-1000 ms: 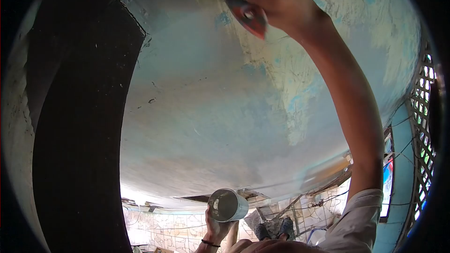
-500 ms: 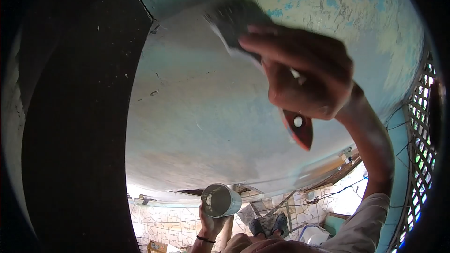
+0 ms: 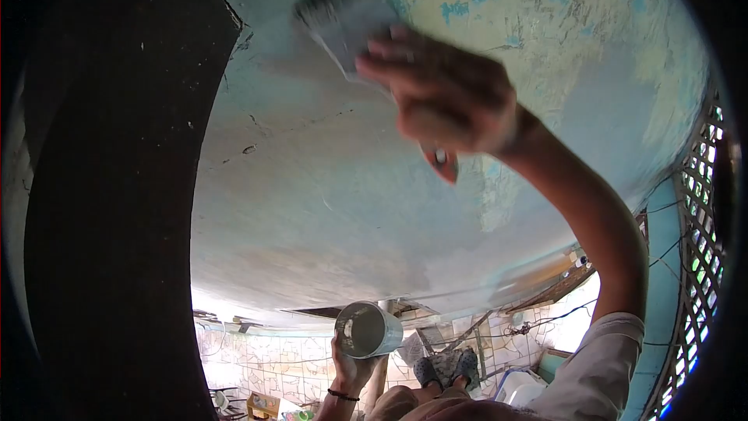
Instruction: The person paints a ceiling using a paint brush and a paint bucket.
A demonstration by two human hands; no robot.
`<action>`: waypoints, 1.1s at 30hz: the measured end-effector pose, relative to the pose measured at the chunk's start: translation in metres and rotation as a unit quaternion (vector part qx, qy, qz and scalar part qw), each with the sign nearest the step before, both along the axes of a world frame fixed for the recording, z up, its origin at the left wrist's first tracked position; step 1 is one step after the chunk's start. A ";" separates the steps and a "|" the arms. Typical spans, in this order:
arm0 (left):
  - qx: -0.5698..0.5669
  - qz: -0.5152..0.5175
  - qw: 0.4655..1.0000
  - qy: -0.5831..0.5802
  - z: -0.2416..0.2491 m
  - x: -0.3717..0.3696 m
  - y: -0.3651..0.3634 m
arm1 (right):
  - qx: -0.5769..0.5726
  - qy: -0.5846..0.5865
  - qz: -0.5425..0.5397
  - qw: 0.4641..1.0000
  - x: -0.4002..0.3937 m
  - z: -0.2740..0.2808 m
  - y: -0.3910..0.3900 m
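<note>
My right hand (image 3: pixel 456 97) is closed around a wide paintbrush (image 3: pixel 360 25), its fingers up on the metal band. Dark bristles point to the upper left, overlapping the wall (image 3: pixel 312 203). Below the palm, the end of the orange handle shows with a hole in it. Low in the view, my left hand (image 3: pixel 352 368) grips a light-coloured can (image 3: pixel 391 332) from beneath and the side. The can is tilted so that its round mouth and greyish inside face me.
Patchy blue and yellowish old paint (image 3: pixel 538 8) covers the upper wall. A dark panel (image 3: pixel 109 210) fills the left side, and a lattice (image 3: pixel 701 210) runs along the right. Far below are sandalled feet (image 3: pixel 446 370), a stone-patterned floor (image 3: pixel 288 359) and hanging wires (image 3: pixel 538 327).
My right hand has swept the paintbrush up and to the left across the wall. My left hand and the can have stayed nearly in place.
</note>
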State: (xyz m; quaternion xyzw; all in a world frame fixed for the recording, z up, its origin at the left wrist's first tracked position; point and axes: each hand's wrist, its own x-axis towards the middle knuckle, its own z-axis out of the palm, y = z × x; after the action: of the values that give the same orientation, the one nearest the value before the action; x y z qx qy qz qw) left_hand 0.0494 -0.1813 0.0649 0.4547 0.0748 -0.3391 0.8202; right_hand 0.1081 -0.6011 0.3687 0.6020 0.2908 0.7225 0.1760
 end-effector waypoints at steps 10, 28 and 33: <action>-0.017 -0.006 1.000 -0.006 -0.014 0.001 0.007 | -0.040 -0.037 0.039 0.998 -0.034 0.035 -0.019; -0.010 -0.012 1.000 0.015 -0.011 0.001 0.013 | 0.083 0.286 -0.040 0.954 -0.073 -0.220 0.014; -0.016 -0.020 1.000 0.014 -0.009 0.003 0.010 | 0.181 0.477 0.056 0.859 -0.095 -0.163 0.017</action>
State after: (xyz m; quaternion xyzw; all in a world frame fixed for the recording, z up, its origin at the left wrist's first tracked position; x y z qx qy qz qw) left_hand 0.0521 -0.1717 0.0556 0.4379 0.0711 -0.3629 0.8194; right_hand 0.0127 -0.5845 0.2060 0.8767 0.2367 0.3958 -0.1367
